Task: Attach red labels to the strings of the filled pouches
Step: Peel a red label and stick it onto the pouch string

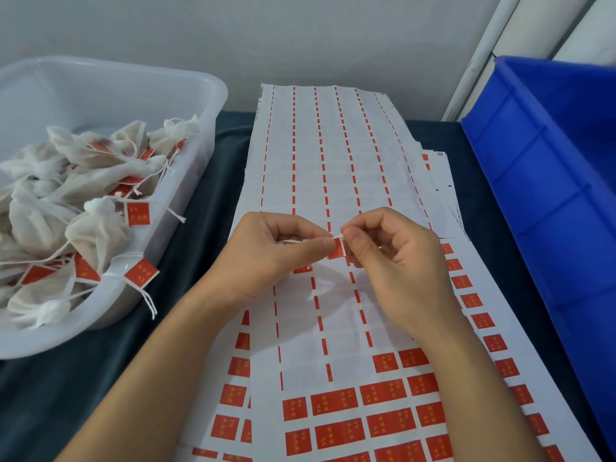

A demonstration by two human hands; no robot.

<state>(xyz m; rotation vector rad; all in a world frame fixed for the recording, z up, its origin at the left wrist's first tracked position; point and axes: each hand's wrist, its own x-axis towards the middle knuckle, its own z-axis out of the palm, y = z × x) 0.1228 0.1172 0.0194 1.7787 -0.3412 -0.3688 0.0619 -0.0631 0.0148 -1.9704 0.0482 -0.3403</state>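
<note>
Nearest to the person lie the label sheets (350, 328), white backing paper spread in several layers over the dark surface (50, 395). At the near end the sheets carry rows of red labels (334, 401) with small yellow signs on them; the signs are too small to read. Farther along the top sheet the labels are gone and only thin red dashes stay between the white fields.

Above the middle of the sheets the two hands meet. The left hand (266, 253) pinches a thin white string (293, 241) between thumb and forefinger. The right hand (393, 258) has its fingers curled and pinches one red label (337, 248) at the end of that string, just beside the left fingertips. I cannot see the pouch of this string.

At the left stands a clear plastic tub (213, 105) on the surface. In it lie many filled pouches (96, 235) of white cloth, their strings with red labels already on. At the right stands a blue crate (533, 181). Behind all is a pale grey wall (300, 38), with a white frame (483, 55) in the right corner.
</note>
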